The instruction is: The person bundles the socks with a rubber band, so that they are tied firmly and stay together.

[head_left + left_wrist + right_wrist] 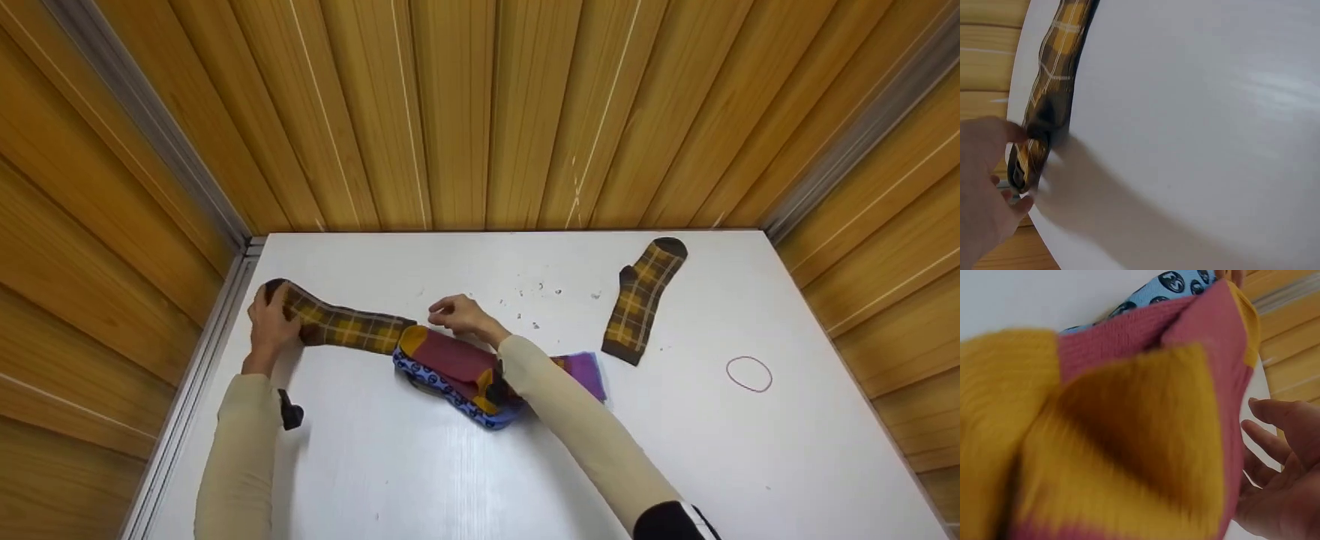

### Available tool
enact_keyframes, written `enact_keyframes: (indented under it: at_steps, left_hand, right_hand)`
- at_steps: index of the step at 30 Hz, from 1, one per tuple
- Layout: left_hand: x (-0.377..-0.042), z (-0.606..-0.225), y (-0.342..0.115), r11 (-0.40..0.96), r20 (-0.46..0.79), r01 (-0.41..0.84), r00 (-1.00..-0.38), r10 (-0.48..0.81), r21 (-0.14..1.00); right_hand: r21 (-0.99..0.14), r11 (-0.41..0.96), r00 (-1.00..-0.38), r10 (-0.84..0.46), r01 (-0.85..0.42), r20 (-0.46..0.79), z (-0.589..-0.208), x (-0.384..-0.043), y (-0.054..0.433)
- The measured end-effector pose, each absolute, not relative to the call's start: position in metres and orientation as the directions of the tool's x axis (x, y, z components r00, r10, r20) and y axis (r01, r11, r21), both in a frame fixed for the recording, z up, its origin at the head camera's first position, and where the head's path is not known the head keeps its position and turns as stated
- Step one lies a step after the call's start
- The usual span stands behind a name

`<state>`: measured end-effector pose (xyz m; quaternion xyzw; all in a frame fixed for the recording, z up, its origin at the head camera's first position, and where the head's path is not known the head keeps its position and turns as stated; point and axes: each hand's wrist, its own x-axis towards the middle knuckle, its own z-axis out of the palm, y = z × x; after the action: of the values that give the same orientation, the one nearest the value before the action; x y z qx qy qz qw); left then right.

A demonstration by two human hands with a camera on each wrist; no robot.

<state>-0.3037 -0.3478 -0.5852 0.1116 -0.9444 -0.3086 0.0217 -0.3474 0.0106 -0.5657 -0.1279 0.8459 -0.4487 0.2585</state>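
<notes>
Two brown-and-yellow plaid socks lie on the white counter: one at left, its toe pinched by the left hand, the second sock far right. One maroon, blue and purple sock pile sits between. The right hand hangs just beyond it, fingers loosely bent, arm crossing over. One thin reddish ring lies right.

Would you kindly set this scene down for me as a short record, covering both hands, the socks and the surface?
left hand: holding the foot end of the left plaid sock
right hand: holding nothing, fingers relaxed
centre: maroon-and-mustard sock over blue patterned sock; purple fabric partly hidden
lying apart: right plaid sock
far right: thin loop
surface: white table
</notes>
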Motion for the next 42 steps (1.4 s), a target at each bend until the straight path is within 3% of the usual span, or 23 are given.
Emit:
enact_keyframes:
  at_steps: [3,7,11,14,21,25,29,35,42]
  left_hand:
    - [-0.305,-0.586,-0.355,0.765,-0.165,-0.226,-0.974,-0.158,0.603]
    - [-0.306,-0.583,-0.356,0.698,-0.267,-0.33,-0.942,-0.203,0.635]
    - [-0.31,-0.578,-0.357,0.651,-0.292,-0.372,-0.928,-0.233,0.662]
    - [-0.308,-0.578,-0.36,0.597,-0.276,-0.383,-0.924,-0.266,0.705]
    - [-0.304,-0.582,-0.365,0.25,-0.232,-0.38,-0.853,-0.468,0.891]
    - [-0.311,-0.576,-0.359,0.032,-0.231,-0.306,-0.78,-0.582,0.951]
    - [-0.315,-0.56,-0.346,-0.113,-0.204,-0.17,-0.776,-0.597,0.979]
    - [-0.317,-0.52,-0.317,-0.154,-0.133,-0.056,-0.825,-0.55,0.986]
    - [-0.323,-0.507,-0.291,-0.151,-0.128,-0.063,-0.873,-0.47,0.986]
  right_hand:
    - [-0.787,0.613,-0.837,-0.464,-0.068,-0.29,-0.565,-0.347,-0.005]
    - [-0.683,0.701,-0.845,-0.479,-0.205,-0.238,-0.567,-0.346,-0.023]
    - [-0.555,0.784,-0.87,-0.451,-0.278,-0.201,-0.573,-0.349,-0.033]
    - [-0.539,0.802,-0.888,-0.417,-0.258,-0.196,-0.576,-0.349,-0.037]
    - [-0.677,0.726,-0.915,-0.348,-0.125,-0.204,-0.577,-0.346,-0.033]
    - [-0.787,0.617,-0.944,-0.268,-0.014,-0.193,-0.572,-0.349,-0.027]
    - [-0.838,0.546,-0.968,-0.21,0.002,-0.139,-0.566,-0.356,-0.021]
    - [-0.876,0.482,-0.99,-0.123,-0.003,-0.064,-0.543,-0.367,-0.004]
    - [-0.906,0.423,-0.999,-0.022,0.022,-0.035,-0.517,-0.374,0.037]
